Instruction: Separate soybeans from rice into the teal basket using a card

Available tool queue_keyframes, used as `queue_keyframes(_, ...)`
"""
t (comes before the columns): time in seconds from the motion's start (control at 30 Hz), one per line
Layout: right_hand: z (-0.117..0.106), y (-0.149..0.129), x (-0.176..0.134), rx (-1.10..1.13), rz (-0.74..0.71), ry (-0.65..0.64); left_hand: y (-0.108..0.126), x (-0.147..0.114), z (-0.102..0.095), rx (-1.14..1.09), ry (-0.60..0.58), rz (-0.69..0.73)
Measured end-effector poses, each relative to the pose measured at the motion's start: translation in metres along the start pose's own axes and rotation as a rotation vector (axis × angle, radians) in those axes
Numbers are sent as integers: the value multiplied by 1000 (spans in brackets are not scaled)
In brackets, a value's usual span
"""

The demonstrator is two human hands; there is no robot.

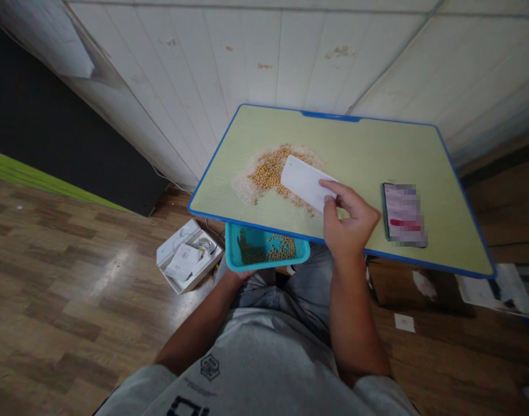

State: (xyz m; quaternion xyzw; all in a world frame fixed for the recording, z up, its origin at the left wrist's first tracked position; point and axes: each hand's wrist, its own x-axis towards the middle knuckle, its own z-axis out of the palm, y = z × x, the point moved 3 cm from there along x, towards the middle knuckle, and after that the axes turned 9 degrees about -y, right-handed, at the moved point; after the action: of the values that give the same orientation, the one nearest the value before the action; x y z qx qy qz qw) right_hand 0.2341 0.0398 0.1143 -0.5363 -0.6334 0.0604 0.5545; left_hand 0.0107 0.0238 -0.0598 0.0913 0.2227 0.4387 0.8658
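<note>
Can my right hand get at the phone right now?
Probably yes: the phone lies beside your right hand, with nothing between them, though your fingers hold the white card.

I can't read one whole word from where I stand. The gray shirt (268,358) has a six-sided badge (209,367) with marks like letters inside, but I can't tell which ones. Under it is a tiny line of print (199,387), too fuzzy to read. Below that come big black letters (187,406), cut off at the bottom edge. The phone (403,216) on the table (455,245) shows only little squares (one patch is red). The paper (183,261) in the white box (177,240) is too small to read.
</note>
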Motion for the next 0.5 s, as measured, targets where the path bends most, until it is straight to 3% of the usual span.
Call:
queue_keyframes(0.1,1,-1,-1,-17,-10,-11,1,-1,17,2,-68,0)
queue_keyframes(0.3,0,-5,-3,-7,-24,-12,0,0,19,0,-16,5)
queue_keyframes(0.5,0,-5,-4,-4,-25,7,5,-3,35,27,11,19)
